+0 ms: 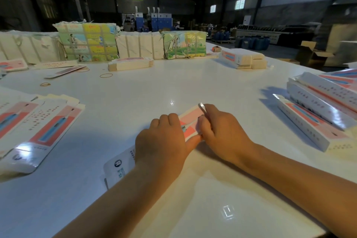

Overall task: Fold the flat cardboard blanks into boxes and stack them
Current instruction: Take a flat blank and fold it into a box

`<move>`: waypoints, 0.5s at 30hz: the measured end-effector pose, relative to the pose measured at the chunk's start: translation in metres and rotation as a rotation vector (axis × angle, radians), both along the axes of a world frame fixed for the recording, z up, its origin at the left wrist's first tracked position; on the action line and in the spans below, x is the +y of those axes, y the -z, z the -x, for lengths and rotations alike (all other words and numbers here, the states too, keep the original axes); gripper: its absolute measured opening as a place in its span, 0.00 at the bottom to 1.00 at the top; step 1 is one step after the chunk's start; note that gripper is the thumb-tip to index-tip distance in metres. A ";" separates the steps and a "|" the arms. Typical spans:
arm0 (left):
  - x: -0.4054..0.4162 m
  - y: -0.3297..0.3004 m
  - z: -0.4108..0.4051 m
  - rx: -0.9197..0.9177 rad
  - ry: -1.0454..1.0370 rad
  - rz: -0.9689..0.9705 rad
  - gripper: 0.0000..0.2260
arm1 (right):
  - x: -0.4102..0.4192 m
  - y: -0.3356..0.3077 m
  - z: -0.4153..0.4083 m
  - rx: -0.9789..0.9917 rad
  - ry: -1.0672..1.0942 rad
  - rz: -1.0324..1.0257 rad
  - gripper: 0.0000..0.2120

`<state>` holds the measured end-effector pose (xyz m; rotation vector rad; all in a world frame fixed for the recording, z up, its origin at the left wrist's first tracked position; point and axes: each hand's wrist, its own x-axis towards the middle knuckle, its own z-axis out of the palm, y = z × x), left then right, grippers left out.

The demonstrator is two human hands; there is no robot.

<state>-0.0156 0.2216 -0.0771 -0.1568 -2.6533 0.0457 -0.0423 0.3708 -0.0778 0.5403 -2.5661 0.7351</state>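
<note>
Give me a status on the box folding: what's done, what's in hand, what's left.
Done: several folded boxes lie stacked at the table's right edge. In hand: the left hand and right hand both grip one pink-and-white blank mid-table, working it into shape. Left: loose flat blanks fanned out at left, plus wrapped bundles along the far side.

Both forearms were bare to the frame edge; no sleeves showed. The left hand (161, 141) and right hand (222, 131) were bare, with short-trimmed nails.
</note>
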 end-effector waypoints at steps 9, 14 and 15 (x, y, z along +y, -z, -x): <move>-0.005 -0.005 -0.006 0.163 0.033 0.008 0.36 | -0.005 -0.009 0.000 -0.476 -0.215 0.964 0.17; -0.005 -0.006 -0.009 0.137 0.072 -0.009 0.33 | -0.001 -0.011 0.005 -0.548 -0.241 1.146 0.18; -0.005 -0.006 -0.009 0.141 0.079 -0.003 0.33 | -0.001 -0.011 0.005 -0.554 -0.239 1.162 0.19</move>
